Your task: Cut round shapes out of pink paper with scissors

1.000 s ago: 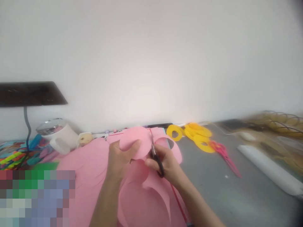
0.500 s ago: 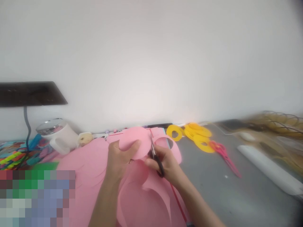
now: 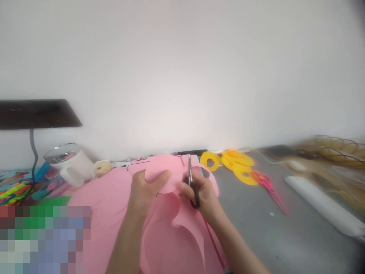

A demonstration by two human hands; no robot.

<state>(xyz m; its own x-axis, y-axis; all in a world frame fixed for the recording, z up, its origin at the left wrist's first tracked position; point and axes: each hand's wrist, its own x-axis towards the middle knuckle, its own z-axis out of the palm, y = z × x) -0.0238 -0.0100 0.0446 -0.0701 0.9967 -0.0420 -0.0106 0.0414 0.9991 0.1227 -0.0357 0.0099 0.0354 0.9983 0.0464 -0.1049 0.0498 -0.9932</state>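
My left hand (image 3: 146, 190) pinches a rounded piece of pink paper (image 3: 165, 167), its thumb lying on top. In my right hand (image 3: 201, 192) are scissors (image 3: 192, 182) with dark handles, their blades pointing up and away from me. The blades stand just right of the paper's edge. A curling pink paper offcut (image 3: 186, 224) hangs below both hands, over more pink sheets. To the left, several large pink paper pieces (image 3: 105, 198) lie overlapping.
Yellow paper rings (image 3: 239, 161) and pink scissors (image 3: 270, 192) lie on the grey table (image 3: 251, 236) to the right. A white mug (image 3: 75, 167) stands at the left, near colourful bundles (image 3: 14, 186). A long white object (image 3: 322, 205) lies far right.
The scissors have moved slightly right, away from the paper's edge, and turned more upright. My left hand and the paper have shifted slightly right.
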